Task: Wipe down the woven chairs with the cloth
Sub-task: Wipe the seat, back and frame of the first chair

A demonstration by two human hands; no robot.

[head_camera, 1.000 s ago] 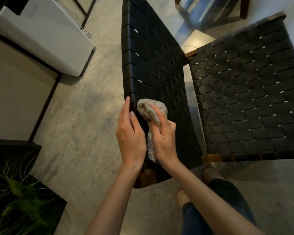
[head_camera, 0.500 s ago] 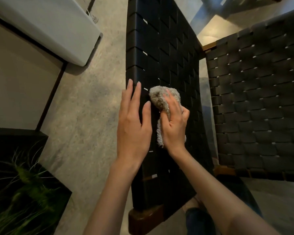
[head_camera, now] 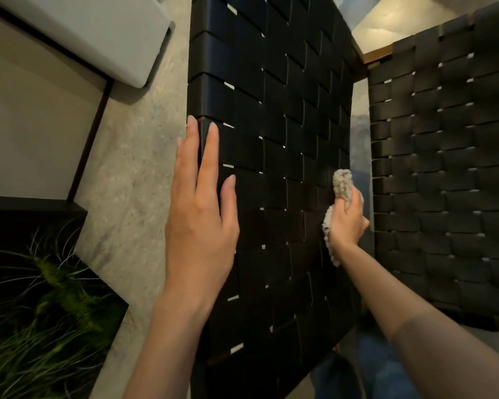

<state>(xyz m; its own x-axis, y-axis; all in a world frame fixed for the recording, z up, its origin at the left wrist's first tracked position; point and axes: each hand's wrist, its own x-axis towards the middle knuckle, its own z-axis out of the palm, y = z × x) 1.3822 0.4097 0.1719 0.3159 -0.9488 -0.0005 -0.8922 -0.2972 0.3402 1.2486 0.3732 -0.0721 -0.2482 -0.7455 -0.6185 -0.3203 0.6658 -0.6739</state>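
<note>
The left hand point(head_camera: 199, 214) lay flat, fingers released, against the left edge of the near chair point(head_camera: 274, 133). The right hand point(head_camera: 346, 218) had its grip clenched on the cloth point(head_camera: 341, 185), pressed to that chair's woven panel near its right edge. A second chair point(head_camera: 447, 174) stood just beyond, right.

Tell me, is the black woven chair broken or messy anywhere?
Nothing stands out. The black woven chair back looks whole, its straps even. The left hand lies flat on it, and the right hand presses the fuzzy beige cloth against it.
</note>
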